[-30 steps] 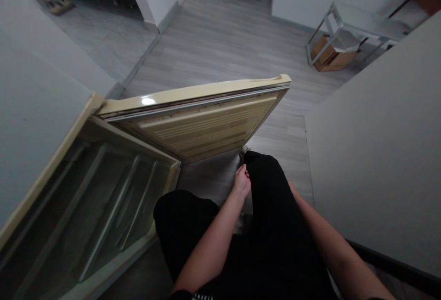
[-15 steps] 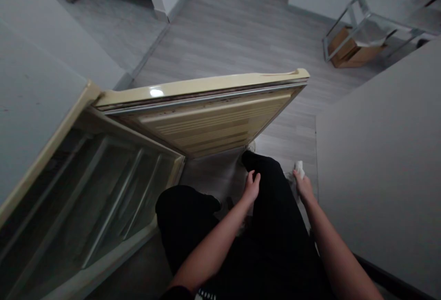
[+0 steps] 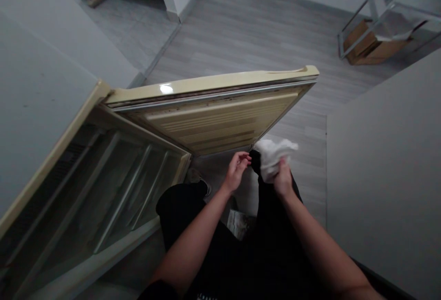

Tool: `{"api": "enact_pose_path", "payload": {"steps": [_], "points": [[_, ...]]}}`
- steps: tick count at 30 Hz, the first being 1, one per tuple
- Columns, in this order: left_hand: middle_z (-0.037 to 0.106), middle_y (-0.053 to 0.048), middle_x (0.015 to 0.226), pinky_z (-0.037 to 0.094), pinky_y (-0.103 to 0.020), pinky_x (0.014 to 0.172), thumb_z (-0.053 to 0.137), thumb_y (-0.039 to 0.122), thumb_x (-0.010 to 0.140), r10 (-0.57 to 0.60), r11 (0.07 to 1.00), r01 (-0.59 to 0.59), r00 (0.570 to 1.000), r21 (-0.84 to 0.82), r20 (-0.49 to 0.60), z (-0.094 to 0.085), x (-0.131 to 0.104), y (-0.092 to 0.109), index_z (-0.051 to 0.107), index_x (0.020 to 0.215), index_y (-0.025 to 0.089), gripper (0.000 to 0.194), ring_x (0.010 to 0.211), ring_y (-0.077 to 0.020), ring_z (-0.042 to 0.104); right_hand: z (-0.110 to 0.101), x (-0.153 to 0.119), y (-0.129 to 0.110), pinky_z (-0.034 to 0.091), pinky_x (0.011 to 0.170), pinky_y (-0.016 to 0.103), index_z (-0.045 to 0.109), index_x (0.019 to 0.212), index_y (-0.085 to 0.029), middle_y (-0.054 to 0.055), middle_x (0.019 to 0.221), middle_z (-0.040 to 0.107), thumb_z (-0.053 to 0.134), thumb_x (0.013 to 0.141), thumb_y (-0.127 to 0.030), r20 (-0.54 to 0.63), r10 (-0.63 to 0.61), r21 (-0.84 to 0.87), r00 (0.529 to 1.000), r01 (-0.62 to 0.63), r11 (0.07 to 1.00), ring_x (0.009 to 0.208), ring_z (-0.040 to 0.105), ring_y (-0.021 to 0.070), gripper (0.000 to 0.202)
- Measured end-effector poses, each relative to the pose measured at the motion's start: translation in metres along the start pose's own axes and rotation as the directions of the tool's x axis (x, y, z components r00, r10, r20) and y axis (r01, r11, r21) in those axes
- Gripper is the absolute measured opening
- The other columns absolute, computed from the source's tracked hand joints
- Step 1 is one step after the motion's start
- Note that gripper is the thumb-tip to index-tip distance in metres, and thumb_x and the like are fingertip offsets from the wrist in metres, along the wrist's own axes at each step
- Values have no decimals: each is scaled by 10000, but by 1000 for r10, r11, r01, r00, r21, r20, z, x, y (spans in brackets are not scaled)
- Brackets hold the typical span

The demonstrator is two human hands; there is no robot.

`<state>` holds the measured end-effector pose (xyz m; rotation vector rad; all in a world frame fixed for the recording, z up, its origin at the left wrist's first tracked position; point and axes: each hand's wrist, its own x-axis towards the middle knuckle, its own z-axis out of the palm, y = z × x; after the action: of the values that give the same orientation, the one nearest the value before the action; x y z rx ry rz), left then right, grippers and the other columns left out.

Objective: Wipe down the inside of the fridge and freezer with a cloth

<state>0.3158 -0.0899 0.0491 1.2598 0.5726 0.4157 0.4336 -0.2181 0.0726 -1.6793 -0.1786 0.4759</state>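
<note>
A white cloth [image 3: 274, 155] hangs bunched over my right knee, with my right hand [image 3: 283, 179] closed on its lower edge. To the left of it, my left hand [image 3: 237, 170] is raised with bent fingers apart and nothing in them. Both hands are in front of a cream fridge door [image 3: 220, 123], which stands wide open with its ribbed inner side toward me. The open fridge cabinet [image 3: 113, 189] is at my left and shows several shelves inside.
A pale wall or panel [image 3: 386, 162] rises close on my right. At the back right, a metal-framed rack [image 3: 375, 10] stands over a cardboard box [image 3: 374, 47]. Wood-look floor [image 3: 248, 24] extends beyond the door.
My right hand has moved left and up, and the white cloth is now spread out more in it. My left hand has shifted slightly left and up. The view has turned a little.
</note>
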Motion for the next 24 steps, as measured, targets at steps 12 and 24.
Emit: {"api": "enact_pose_path", "payload": {"steps": [12,24], "points": [[605,-193,1346,488,-370,952,842,544,670,-318,829,304,947,469,-52,-78,20,-16,472,1466,156,960,1159,-289,628,77,-20,64,569,923,396,708,1142,-196,95,953,764,605,894,-605,659,539,104,524,-774,625,1093,703,286,490],[715,-38,795,482,-291,693,702,400,756,-393,774,320,919,546,18,-104,23,-5,715,816,190,218,774,-208,642,67,-23,77,583,866,377,710,1066,-196,81,911,764,612,884,-548,754,560,-12,344,-845,535,1015,728,264,409]]}}
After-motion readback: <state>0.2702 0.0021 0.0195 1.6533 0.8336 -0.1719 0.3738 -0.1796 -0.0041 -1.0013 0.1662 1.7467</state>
